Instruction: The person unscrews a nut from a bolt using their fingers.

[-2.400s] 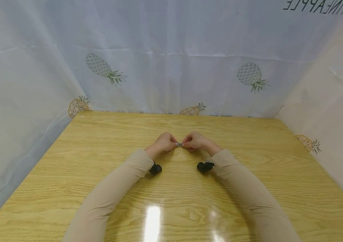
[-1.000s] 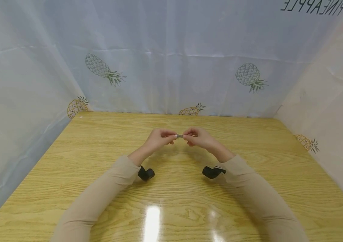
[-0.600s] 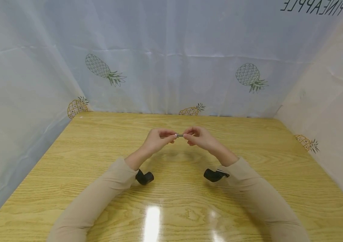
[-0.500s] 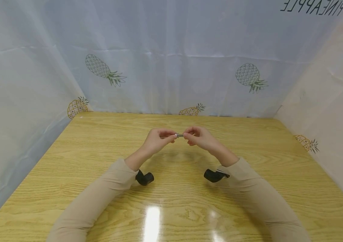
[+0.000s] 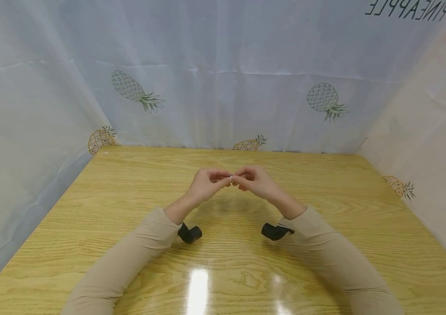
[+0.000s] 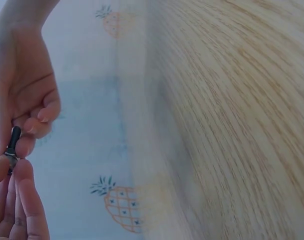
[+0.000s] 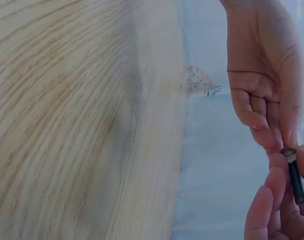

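Note:
A small dark metal bolt point(image 7: 297, 180) is held between both hands above the table, with a silvery hex part at one end; whether that is the head alone or a nut beside it I cannot tell. My left hand point(image 5: 202, 186) pinches the hex end between thumb and fingers. From the other side my right hand point(image 5: 260, 183) brings thumb and fingertips to the same end, around the bolt. In the left wrist view the threaded shank point(image 6: 13, 139) points toward the right palm. In the head view the fingertips nearly hide the bolt.
Beneath the hands lies a wood-grain table point(image 5: 231, 253) with glare near its front. Pale pineapple-print curtains point(image 5: 223, 100) stand along its back and sides. A black wrist mount point(image 5: 189, 234) hangs under the left cuff, another black mount point(image 5: 276, 231) under the right.
Both hands have risen from lower over the table with the bolt. Since half a second ago the right fingers have slid left along the shank to the hex end, beside the left fingertips.

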The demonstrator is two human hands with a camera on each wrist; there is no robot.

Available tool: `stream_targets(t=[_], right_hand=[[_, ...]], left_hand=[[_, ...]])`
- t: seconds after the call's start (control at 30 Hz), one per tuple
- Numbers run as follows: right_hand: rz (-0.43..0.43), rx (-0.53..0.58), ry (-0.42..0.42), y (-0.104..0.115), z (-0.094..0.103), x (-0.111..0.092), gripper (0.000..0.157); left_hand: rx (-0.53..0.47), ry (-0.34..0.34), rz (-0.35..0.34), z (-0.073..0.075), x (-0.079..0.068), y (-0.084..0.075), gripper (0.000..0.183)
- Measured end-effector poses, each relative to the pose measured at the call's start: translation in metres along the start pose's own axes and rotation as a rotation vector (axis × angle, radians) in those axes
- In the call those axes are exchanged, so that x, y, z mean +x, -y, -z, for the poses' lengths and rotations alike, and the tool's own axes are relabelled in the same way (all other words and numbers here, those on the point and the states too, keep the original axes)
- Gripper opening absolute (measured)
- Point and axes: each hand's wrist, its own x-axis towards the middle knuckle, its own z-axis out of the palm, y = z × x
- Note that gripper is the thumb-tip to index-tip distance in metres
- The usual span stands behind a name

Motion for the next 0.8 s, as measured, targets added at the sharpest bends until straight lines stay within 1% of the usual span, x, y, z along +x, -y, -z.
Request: stream_targets(t=[0.17,0.33,0.47,0.6,0.73,0.8], right_hand=[[0.018,-0.01,-0.028,0.0017,-0.0007,-0.0015,0.023],[-0.007,0.008,-0.065,0.0025,-0.0005,-0.0024,0.029],[-0.026,0.022,-0.057,0.0028,0.0002,-0.0019,0.031],[-0.03,0.008,-0.041,0.0021,-0.0001,-0.001,0.031],[-0.008,0.013,-0.052,0.0009,0.0,-0.0015,0.027],[0.009,0.031,-0.053,-0.0007,0.0006,-0.0015,0.031]], left_hand=[[0.01,-0.012,-0.005,-0.0007,-0.0011,-0.0008,0.023],[-0.004,-0.019,-0.007,-0.0009,-0.0014,-0.0007,0.023],[-0.006,-0.023,0.002,-0.0009,-0.0014,-0.0007,0.023],[-0.007,-0.029,0.019,-0.0014,-0.0015,-0.0009,0.024],[-0.025,-0.034,0.014,-0.0019,-0.0016,-0.0006,0.024],[-0.041,-0.039,0.01,-0.0021,-0.0016,-0.0006,0.023]])
